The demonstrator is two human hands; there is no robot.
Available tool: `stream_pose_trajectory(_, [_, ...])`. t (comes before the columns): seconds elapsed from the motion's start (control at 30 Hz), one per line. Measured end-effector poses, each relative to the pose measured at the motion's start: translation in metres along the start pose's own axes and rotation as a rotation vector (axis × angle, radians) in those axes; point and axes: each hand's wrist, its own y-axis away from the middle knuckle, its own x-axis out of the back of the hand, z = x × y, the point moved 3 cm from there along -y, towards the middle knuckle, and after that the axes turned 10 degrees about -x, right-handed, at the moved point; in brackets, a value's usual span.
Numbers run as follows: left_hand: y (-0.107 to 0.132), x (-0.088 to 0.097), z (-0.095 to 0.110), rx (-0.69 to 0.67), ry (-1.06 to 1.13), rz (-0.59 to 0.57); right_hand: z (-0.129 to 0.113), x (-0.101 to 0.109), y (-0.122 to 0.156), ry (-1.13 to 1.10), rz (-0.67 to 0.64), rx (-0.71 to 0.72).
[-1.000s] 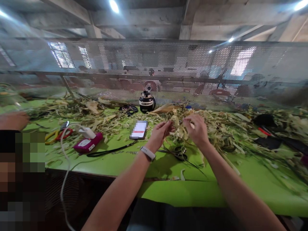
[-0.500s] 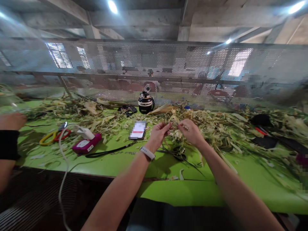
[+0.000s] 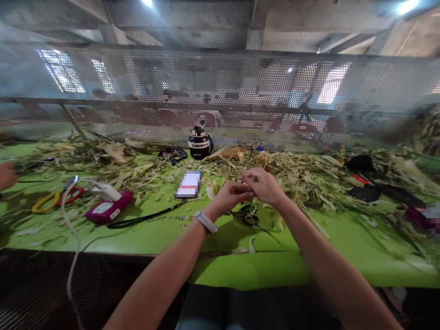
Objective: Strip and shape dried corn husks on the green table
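Observation:
Over the middle of the green table my left hand [image 3: 231, 198] and my right hand [image 3: 266, 185] meet, their fingers closed and touching. A thin, greenish-brown strip of dried corn husk [image 3: 255, 179] shows at the fingers of my right hand. The left fingers pinch at that same place, and their tips are partly hidden. A pale band circles my left wrist. Beneath the hands lie more husk shreds and a dark round thing [image 3: 250, 214] with a thin tail. Just to the left is a phone [image 3: 189, 184] with a lit screen.
Loose husk [image 3: 302, 176] covers the table's back. A black bottle [image 3: 199, 145] stands behind the phone. At left are a magenta power block [image 3: 109, 208] with a white plug and cable, and scissors [image 3: 48, 201]. A perforated metal screen [image 3: 220, 82] rises behind. Another person's hand [image 3: 7, 176] shows far left.
My hands have come together, the left fingers now tucked under the right. The view has turned slightly right and down. The other person's arm has mostly left the view at left.

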Motion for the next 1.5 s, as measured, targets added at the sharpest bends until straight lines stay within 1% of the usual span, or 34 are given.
stream_pose_trajectory(0.03, [0.001,-0.001,0.0,0.007,0.002,-0.027,0.0,0.0,0.0,-0.002,0.001,-0.013])
stream_pose_trajectory(0.1, [0.003,-0.004,0.0,0.031,-0.006,-0.065,-0.003,-0.001,0.001,0.0,0.002,0.006])
stream_pose_trajectory(0.17, [0.004,-0.006,0.0,0.059,0.003,-0.069,-0.004,-0.001,0.001,-0.015,-0.014,0.018])
stream_pose_trajectory(0.2, [0.005,-0.006,0.0,0.07,0.023,-0.058,-0.003,-0.001,0.001,-0.032,-0.03,0.0])
stream_pose_trajectory(0.27, [0.005,-0.006,0.001,0.085,0.086,-0.021,0.001,0.0,-0.001,-0.069,-0.075,-0.07])
stream_pose_trajectory(0.37, [0.004,-0.001,0.002,0.088,0.197,0.088,0.008,0.008,-0.003,-0.075,-0.092,-0.158])
stream_pose_trajectory(0.47, [0.002,0.005,0.003,0.088,0.237,0.201,0.014,0.015,-0.005,-0.002,-0.049,-0.178])
stream_pose_trajectory(0.57, [0.001,0.007,0.004,0.105,0.245,0.251,0.016,0.015,-0.006,0.075,-0.015,-0.131])
stream_pose_trajectory(0.67, [0.001,0.007,0.004,0.139,0.315,0.291,0.012,0.012,-0.005,0.153,0.091,-0.037])
stream_pose_trajectory(0.73, [0.0,0.007,0.004,0.134,0.414,0.321,0.007,0.013,-0.002,0.207,0.216,0.005])
stream_pose_trajectory(0.83, [-0.002,0.009,0.008,0.051,0.553,0.353,-0.004,0.019,0.006,0.236,0.46,0.032])
stream_pose_trajectory(0.87, [-0.002,0.01,0.009,0.014,0.568,0.367,-0.007,0.02,0.009,0.229,0.506,0.034])
stream_pose_trajectory(0.9, [-0.003,0.011,0.011,-0.022,0.565,0.387,-0.01,0.019,0.011,0.217,0.514,0.032])
stream_pose_trajectory(0.93, [-0.004,0.012,0.012,-0.052,0.553,0.414,-0.011,0.017,0.012,0.201,0.477,0.027])
stream_pose_trajectory(0.97, [-0.004,0.013,0.012,-0.072,0.537,0.442,-0.012,0.012,0.013,0.179,0.397,0.016])
stream_pose_trajectory(1.07, [-0.005,0.014,0.012,-0.085,0.521,0.494,-0.01,-0.009,0.011,0.033,0.056,-0.059])
stream_pose_trajectory(1.1, [-0.005,0.014,0.011,-0.075,0.522,0.498,-0.008,-0.016,0.011,-0.042,-0.036,-0.093])
stream_pose_trajectory(1.13, [-0.005,0.014,0.011,-0.066,0.519,0.496,-0.006,-0.023,0.01,-0.123,-0.097,-0.124])
stream_pose_trajectory(1.2, [-0.005,0.014,0.009,-0.062,0.494,0.486,-0.002,-0.031,0.009,-0.271,-0.128,-0.175])
stream_pose_trajectory(1.3, [-0.006,0.015,0.008,-0.066,0.464,0.485,0.005,-0.034,0.007,-0.393,-0.138,-0.214])
stream_pose_trajectory(1.4, [-0.006,0.018,0.008,-0.035,0.484,0.494,0.007,-0.033,0.005,-0.452,-0.237,-0.225])
stream_pose_trajectory(1.5, [-0.006,0.023,0.012,-0.015,0.507,0.53,0.006,-0.028,0.005,-0.49,-0.349,-0.237])
